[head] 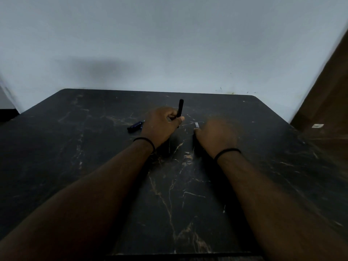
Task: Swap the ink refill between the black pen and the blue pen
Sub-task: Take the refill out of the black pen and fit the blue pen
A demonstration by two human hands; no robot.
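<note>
The left hand has its fingers curled round the black pen, thumb pressed against the barrel. The pen stands close to upright, its long axis running up and away from the person, the rounded far end tilted slightly right and rising clear above the knuckles; the lower end is hidden inside the fist and behind the thumb, so which end is the tip cannot be told.

The blue pen lies flat on the dark marbled bench, just left of the left hand and partly hidden behind it. Its long axis runs left-and-near to right-and-far, and only the left end shows clearly.

The right hand is blurred and hovers low over the bench, right of the left hand and apart from it. Its fingers look bent downward, but whether they hold anything cannot be told. A small pale piece sits at its fingertips; it is too small to identify.

Judging from this, the black pen is the 1 being worked on first. The next move turns on the right hand crossing leftward to the pen's exposed upper end, which points toward it, while the left hand steadies the barrel.
</note>
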